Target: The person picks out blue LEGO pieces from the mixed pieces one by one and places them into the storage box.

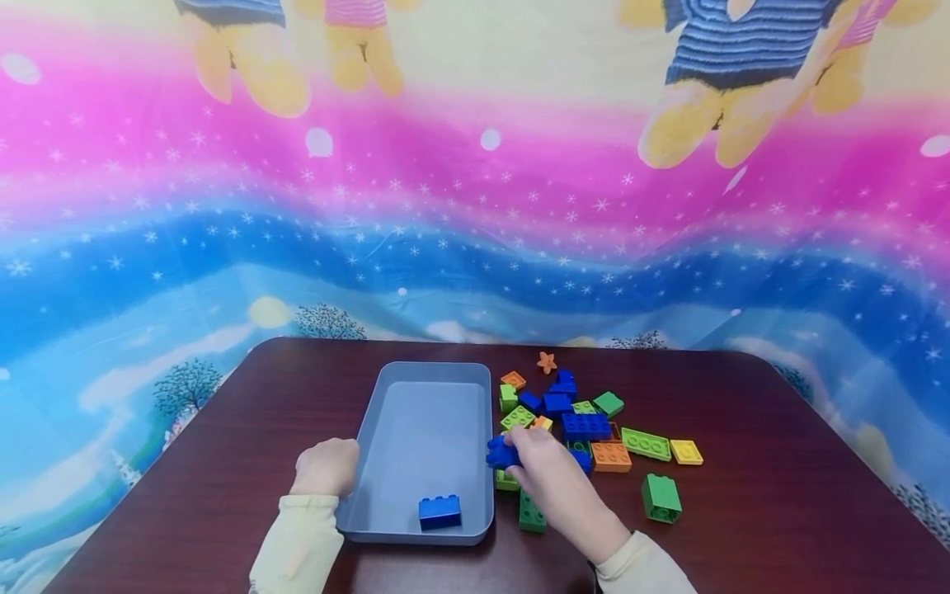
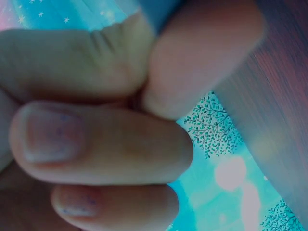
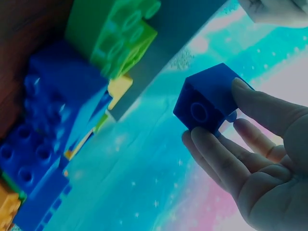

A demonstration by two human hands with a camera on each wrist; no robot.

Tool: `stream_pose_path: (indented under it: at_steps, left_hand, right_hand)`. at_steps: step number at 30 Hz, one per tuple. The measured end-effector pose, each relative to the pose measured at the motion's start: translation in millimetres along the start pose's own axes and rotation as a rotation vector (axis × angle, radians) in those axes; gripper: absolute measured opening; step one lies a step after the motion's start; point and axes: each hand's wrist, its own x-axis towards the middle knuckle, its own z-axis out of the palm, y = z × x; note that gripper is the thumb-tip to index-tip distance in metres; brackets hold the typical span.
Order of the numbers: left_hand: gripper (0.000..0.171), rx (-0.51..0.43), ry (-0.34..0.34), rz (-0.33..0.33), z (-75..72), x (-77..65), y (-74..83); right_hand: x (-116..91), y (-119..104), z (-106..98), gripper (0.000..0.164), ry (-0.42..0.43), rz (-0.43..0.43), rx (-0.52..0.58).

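My right hand (image 1: 551, 474) pinches a blue toy brick (image 3: 207, 98) between thumb and fingers, beside the right rim of a grey-blue tray. The right wrist view shows this brick's hollow underside. At the left side of the tray (image 1: 486, 495), my left hand (image 1: 326, 467) grips the rim between thumb and curled index finger. In the left wrist view the thumb (image 2: 202, 53) presses on a small grey-blue piece of that rim at the top. Another blue brick (image 1: 439, 513) lies inside the tray, near its front edge.
Right of the tray lies a loose pile of blue, green, orange and yellow bricks, including a long blue brick (image 1: 585, 426). A green brick (image 1: 661, 498) and a yellow one (image 1: 686, 452) sit farther right. An orange flower piece (image 1: 546, 362) lies near the table's back edge.
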Motion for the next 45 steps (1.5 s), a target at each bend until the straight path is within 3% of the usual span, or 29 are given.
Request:
stream_pose_path:
  at_steps: [26, 39, 45]
  left_hand:
    - [0.022, 0.003, 0.0, -0.004, 1.2, 0.1, 0.5]
    - [0.022, 0.009, 0.005, 0.005, -0.3, -2.1, 1.8]
    - [0.024, 0.005, 0.005, 0.011, 0.2, -2.6, 1.1]
  right_hand:
    - [14, -22, 48, 0.02, -0.007, -0.186, -0.043]
    - [12, -23, 54, 0.018, -0.163, -0.181, -0.08]
    - [11, -21, 56, 0.017, -0.198, -0.218, -0.125]
